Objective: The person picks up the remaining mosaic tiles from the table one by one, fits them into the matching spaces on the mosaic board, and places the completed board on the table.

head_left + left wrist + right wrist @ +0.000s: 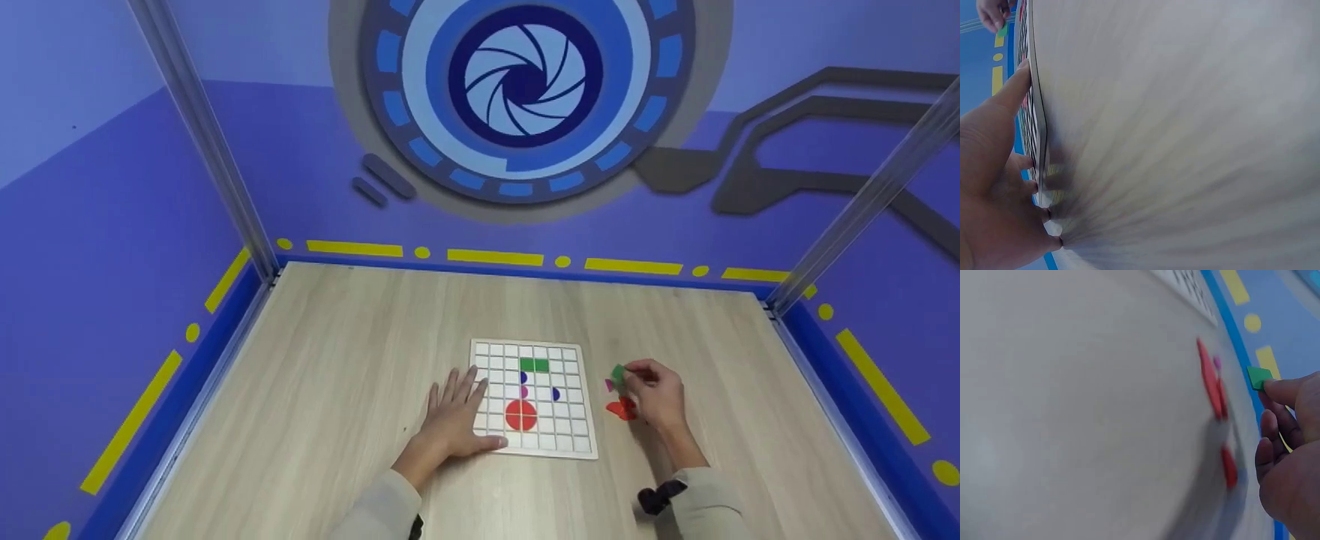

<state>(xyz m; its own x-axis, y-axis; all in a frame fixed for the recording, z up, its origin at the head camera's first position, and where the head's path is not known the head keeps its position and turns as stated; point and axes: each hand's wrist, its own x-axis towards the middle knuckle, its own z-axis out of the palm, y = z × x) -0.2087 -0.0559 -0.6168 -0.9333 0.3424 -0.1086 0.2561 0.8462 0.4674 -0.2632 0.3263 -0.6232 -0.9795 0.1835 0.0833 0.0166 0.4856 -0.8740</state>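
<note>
A white grid board [574, 442] lies on the table in the head view. Green squares [534, 365], a red disc of quarter pieces [520, 415], dark blue half-rounds [556, 394] and a pink half-round [524, 391] sit in its cells. With fingers spread, my left hand [450, 429] rests at the board's left side, its thumb on the lower edge. Right of the board, my right hand [661, 396] pinches a green tile [1258, 378] between thumb and fingertips, raised off the table.
Loose red pieces [621, 409] and a small pink piece [609, 385] lie on the table right of the board, under and beside the right hand. Blue walls [510, 232] with metal corner posts [225, 157] enclose the wooden table [345, 337].
</note>
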